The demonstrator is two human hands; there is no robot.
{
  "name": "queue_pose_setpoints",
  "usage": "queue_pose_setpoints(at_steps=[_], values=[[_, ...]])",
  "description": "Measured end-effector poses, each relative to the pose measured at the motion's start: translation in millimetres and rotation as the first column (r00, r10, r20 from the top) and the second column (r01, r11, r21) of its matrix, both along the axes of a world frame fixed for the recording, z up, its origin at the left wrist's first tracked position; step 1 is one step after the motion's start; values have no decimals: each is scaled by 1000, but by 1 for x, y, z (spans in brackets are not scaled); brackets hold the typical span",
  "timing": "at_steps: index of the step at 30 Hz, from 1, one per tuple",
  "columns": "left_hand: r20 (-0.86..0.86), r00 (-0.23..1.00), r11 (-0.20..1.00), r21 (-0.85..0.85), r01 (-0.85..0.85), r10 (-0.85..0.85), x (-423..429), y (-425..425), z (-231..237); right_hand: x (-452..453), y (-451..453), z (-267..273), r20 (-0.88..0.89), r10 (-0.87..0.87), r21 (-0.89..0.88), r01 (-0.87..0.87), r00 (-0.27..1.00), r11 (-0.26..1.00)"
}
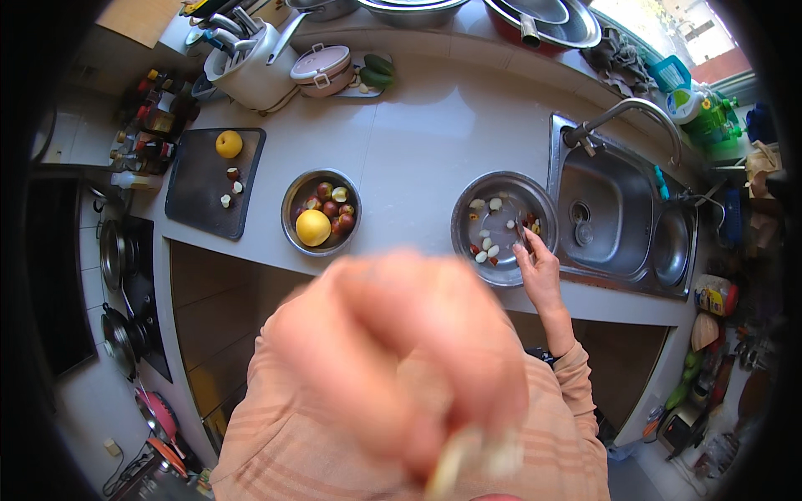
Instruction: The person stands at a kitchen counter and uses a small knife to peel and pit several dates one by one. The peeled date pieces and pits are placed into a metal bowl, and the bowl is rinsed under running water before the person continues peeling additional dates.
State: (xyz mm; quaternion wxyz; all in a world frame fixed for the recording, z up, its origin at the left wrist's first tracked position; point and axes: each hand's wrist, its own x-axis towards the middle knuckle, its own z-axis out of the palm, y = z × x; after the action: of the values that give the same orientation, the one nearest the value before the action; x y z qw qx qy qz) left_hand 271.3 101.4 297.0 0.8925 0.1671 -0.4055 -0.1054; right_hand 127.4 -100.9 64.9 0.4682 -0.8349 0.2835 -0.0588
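My left hand (401,351), large and blurred close to the camera, pinches a pale yellowish piece (451,463) at its fingertips. My right hand (540,270) is over the near right side of a metal basin (462,244), its fingers closed on a thin dark tool (521,228) whose kind is unclear. White pieces (481,257) and reddish-brown peelings (494,261) lie in the basin. To the left, a metal bowl (288,230) holds a yellow fruit (312,227) and several reddish-brown round fruits (324,190), some partly pale. Another yellow fruit (229,144) and several small pieces (225,201) lie on a dark cutting board (210,169).
A metal sink (604,194) with a curved faucet (633,105) is right of the basin. At the back stand a white utensil holder (257,72) and a pink lidded pot (321,69) beside green vegetables (377,70). Bottles (153,119) line the left side, above a stove (144,275).
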Motion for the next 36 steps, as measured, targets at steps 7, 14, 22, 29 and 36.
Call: queue_pose_setpoints(at_steps=[7,14,22,29,36], values=[[-720,651,839,182,513,-242,46,18,-126,26,-2,-3,61,81,-21,-80,995,997],[-793,543,812,111,573,-275,43,24,-148,28,5,0,-16,106,49,-105,994,993],[-821,523,790,155,593,-231,38,25,-160,28,15,10,39,106,53,-108,994,993],[-825,525,719,234,654,-209,33,13,-174,39,17,43,180,30,433,-107,983,895],[-818,548,644,326,692,-176,24,-9,-193,52,30,82,260,23,519,-160,965,840]])
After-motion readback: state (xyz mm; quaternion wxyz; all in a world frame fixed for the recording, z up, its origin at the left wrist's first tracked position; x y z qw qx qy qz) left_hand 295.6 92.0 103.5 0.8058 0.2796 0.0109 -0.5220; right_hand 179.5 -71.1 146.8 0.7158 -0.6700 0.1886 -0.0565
